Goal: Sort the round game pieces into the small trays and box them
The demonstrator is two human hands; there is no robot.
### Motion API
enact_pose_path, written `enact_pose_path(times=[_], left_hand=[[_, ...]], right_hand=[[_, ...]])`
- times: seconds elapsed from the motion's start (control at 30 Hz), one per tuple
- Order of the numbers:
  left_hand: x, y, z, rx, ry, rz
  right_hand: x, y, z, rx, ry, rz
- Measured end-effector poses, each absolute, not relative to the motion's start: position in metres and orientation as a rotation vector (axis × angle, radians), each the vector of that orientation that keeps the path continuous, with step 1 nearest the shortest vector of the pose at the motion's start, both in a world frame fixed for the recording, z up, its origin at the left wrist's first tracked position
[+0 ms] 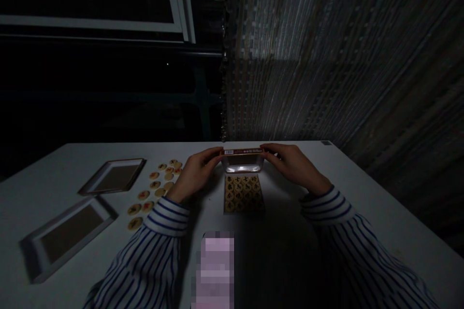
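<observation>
Left hand (pixel 195 171) and right hand (pixel 292 164) are pinching opposite ends of a red-brown, rectangular, card-looking lid (pixel 243 151), tilted beyond round wood-coloured pieces (pixel 242 194) — I'm judging even pressure best.

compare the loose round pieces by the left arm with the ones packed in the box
The loose pieces are scattered across the table; the boxed pieces sit in tight rows.
Some loose pieces carry red marks, others dark; the legible boxed pieces show only dark marks.
Some loose pieces show no visible mark; the legible boxed pieces lie character side up.
Both sets are round and pale.
</observation>
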State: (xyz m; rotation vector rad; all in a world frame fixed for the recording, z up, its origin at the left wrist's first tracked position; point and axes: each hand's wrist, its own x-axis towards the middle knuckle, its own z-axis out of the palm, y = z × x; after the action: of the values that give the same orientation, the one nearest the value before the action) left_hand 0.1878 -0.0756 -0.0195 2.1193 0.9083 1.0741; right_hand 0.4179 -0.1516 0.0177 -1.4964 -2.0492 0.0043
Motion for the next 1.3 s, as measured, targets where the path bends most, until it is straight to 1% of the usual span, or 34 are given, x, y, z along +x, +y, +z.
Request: enact_pose_path(times=[0.43, 1.3], left_hand=[[0.188, -0.071, -0.029, 2.189, 0.939, 1.010], [0.187, -0.071, -0.030, 2.305, 0.946, 0.933]], right_hand=[[0.422, -0.144, 0.007, -1.538, -2.104, 0.009], [0.428, -0.146, 0.008, -1.575, -2.205, 0.012]])
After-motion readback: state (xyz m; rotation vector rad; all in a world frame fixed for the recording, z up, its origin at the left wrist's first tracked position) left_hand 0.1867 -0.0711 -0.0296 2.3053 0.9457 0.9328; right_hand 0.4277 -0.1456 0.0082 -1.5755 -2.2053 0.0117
